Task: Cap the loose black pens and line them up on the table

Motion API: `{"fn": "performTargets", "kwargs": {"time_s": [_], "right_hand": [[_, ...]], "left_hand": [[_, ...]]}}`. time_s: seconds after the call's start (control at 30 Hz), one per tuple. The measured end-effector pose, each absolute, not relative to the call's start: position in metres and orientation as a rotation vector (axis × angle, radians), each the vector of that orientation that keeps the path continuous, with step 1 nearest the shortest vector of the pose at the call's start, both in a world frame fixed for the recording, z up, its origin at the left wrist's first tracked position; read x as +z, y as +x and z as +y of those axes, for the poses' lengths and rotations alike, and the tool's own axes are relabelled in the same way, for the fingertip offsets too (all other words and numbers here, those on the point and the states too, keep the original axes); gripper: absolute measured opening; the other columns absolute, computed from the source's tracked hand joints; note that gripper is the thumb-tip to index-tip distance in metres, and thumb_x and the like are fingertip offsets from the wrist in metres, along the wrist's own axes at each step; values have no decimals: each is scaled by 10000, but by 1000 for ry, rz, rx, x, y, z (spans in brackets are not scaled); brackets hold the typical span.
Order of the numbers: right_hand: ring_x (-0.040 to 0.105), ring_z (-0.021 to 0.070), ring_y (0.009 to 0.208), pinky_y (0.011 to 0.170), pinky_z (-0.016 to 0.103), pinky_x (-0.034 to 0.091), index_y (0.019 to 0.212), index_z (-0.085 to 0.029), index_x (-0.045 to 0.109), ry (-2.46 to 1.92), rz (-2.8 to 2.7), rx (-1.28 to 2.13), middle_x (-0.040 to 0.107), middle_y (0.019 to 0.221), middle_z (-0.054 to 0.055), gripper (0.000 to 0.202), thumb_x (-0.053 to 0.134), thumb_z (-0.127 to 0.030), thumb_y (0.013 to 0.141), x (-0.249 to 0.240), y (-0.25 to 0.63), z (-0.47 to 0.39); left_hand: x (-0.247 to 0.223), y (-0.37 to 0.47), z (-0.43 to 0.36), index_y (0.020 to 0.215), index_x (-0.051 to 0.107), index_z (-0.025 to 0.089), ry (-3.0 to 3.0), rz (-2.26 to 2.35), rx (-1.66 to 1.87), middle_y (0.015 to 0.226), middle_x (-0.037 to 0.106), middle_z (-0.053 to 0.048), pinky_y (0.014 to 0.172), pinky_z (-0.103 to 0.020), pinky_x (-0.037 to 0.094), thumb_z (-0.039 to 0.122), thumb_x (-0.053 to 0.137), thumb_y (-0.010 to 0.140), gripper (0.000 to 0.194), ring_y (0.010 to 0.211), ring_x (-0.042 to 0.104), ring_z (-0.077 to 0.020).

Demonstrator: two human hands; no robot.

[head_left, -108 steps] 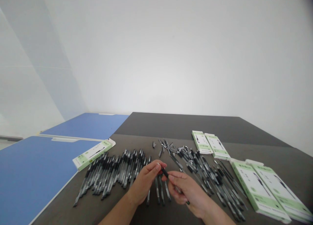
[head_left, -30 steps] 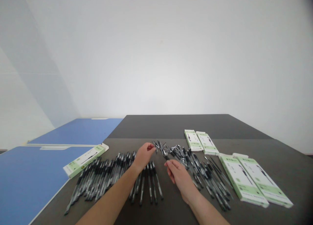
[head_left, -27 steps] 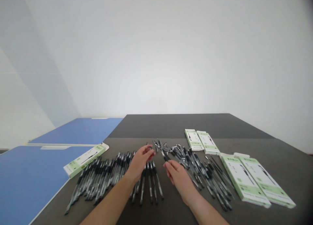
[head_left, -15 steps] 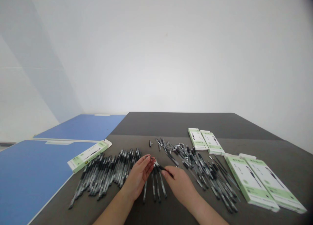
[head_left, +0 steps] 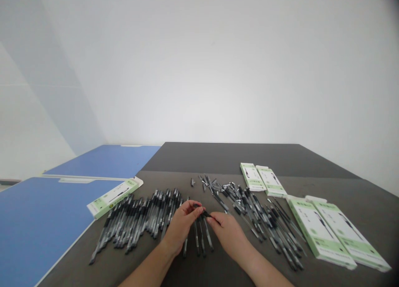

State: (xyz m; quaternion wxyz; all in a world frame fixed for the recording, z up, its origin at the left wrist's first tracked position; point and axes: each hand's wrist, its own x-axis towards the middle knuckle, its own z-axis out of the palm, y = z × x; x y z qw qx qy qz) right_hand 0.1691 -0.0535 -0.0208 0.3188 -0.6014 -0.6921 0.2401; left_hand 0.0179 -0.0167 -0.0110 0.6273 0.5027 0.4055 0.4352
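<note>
Both hands meet over the middle of the dark table around one black pen [head_left: 206, 214]. My left hand [head_left: 182, 222] pinches its left end between thumb and fingers. At the other end, my right hand [head_left: 229, 234] is closed on the pen, thumb and forefinger together. The fingers hide most of the pen. Just below, several clear-barrelled pens [head_left: 202, 237] lie side by side, partly covered by the hands. A broad row of pens with black grips [head_left: 134, 222] lies left of my left hand. Beyond my right hand is a loose heap of pens and parts [head_left: 258, 216].
A green and white pen box [head_left: 114, 197] lies at the left against the row. Two smaller-looking boxes [head_left: 260, 181] lie at the back right, and two more [head_left: 338, 233] at the front right. A small black piece [head_left: 192, 182] lies alone. Blue tabletops [head_left: 68, 212] adjoin on the left.
My left hand has moved slightly right, its fingers now closing over the left end of the pen. My right hand has hardly moved and keeps its hold.
</note>
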Motion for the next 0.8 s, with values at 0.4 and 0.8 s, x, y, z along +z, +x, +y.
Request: {"fn": "performTargets", "kwargs": {"time_s": [0.4, 0.8], "right_hand": [[511, 130, 534, 516, 231, 345, 761, -179, 589, -1541, -1636, 718, 552, 609, -6, 271, 370, -309, 853, -27, 179, -45], [660, 269, 805, 673, 330, 454, 868, -130, 635, -2207, -1832, 290, 684, 841, 165, 260, 399, -238, 858, -12, 166, -57]], "left_hand": [[-10, 11, -17, 1084, 589, 216, 1694, 1193, 1164, 978, 654, -61, 859, -318, 412, 335, 555, 778, 330, 910, 585, -206], [-20, 11, -15, 1059, 593, 172, 1943, 1351, 1138, 1037, 656, -85, 880, -338, 435, 251, 413, 834, 299, 973, 590, -195]]}}
